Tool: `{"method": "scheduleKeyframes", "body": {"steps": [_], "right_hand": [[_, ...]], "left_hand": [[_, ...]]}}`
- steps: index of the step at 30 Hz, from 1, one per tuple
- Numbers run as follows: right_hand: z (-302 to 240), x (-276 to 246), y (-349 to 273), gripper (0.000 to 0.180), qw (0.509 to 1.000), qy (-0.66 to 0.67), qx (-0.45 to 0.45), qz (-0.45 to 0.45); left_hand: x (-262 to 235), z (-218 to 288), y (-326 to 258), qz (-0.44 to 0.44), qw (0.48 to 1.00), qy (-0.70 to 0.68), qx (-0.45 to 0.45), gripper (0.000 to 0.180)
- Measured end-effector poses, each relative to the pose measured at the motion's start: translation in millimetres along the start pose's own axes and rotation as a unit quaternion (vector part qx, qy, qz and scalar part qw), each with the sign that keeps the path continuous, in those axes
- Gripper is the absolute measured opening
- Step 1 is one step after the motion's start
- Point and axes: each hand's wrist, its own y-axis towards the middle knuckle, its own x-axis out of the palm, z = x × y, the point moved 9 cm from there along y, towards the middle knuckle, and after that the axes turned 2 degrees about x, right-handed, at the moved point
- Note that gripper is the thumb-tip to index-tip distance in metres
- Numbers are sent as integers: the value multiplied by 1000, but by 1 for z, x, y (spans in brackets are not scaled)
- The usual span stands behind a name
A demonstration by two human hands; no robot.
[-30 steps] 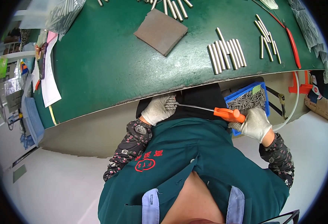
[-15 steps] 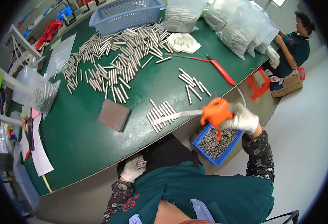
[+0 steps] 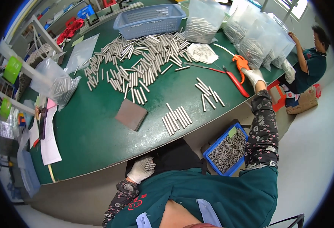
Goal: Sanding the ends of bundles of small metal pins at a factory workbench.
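Head view: an orange air gun (image 3: 241,64) lies at the far right side of the green counter (image 3: 87,133), its pale nozzle (image 3: 223,49) pointing up and left toward a white cloth (image 3: 202,53). The right hand (image 3: 255,76), in a white glove, reaches to it with the arm stretched out. Its fingers touch the gun's rear end; whether they are closed round it or loosening, I cannot tell. The left hand (image 3: 141,171), also gloved, rests at the lap below the counter's near edge, fingers curled and clamped on a bunch of small metal pins (image 3: 149,164).

Just beside the gun lie red-handled pliers (image 3: 237,84), and behind it stand clear bags of rods (image 3: 246,41). Nearer the front edge are a loose cluster of rods (image 3: 208,94), a neat row of rods (image 3: 177,119) and a brown block (image 3: 131,114). A big heap of rods (image 3: 148,57) spreads in front of a light blue basket (image 3: 150,19). Below the counter, near the right sleeve (image 3: 264,125), a blue bin (image 3: 212,146) holds many small metal pieces. At far right sits a co-worker (image 3: 313,68), near a cardboard box (image 3: 305,100).
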Motion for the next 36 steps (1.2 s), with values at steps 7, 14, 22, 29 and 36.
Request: {"method": "scheduleKeyframes", "body": {"steps": [7,14,22,29,36], "right_hand": [[-28,7,-1,59,976,-202,-75,14],[-6,-2,11,52,977,-178,-104,55],[-196,18,-191,40,893,-32,-431,127],[-285,130,-325,55,817,-57,-562,-112],[-302,149,-345,55,818,-5,-558,-141]], "left_hand": [[20,149,-37,-29,941,245,231,27],[-59,224,-51,226,874,284,323,26],[-122,192,-33,366,823,336,275,39],[-133,175,-28,338,860,247,290,47],[-139,161,-21,287,912,80,282,51]]}}
